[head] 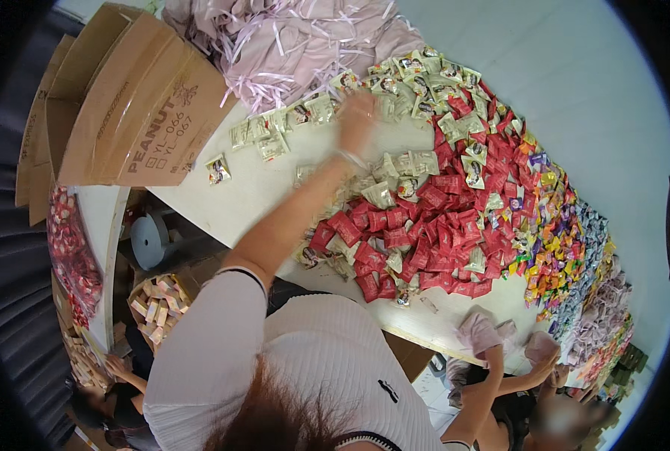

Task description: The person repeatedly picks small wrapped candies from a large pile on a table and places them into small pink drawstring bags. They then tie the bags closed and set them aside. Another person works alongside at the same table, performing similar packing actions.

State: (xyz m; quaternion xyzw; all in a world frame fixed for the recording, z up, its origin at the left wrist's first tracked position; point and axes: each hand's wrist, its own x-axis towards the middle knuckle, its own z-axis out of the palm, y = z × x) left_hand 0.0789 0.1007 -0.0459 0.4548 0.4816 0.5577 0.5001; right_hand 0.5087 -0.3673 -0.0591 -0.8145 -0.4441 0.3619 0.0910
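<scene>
My left hand point(360, 113), blurred, reaches over the pale cream snack packets point(419, 84) near the pink cloth bags with ribbons point(312, 39); whether it holds a packet cannot be told. My right hand point(494, 354), small in the lower right and partly covered by cloth, grips a pink cloth pouch point(477, 332) near the table edge. Between my hands lies a heap of red-wrapped packets point(447, 231) mixed with cream ones. One cream packet point(218, 169) lies apart by the carton.
An open cardboard carton point(143, 107) stands upper left. Colourful wrapped sweets point(554, 242) line the table's far side. Beside my right hand, a co-worker's hand point(552, 361) holds another pink pouch point(540, 345). Another person point(123, 400) is lower left, near a box of small packages point(160, 307).
</scene>
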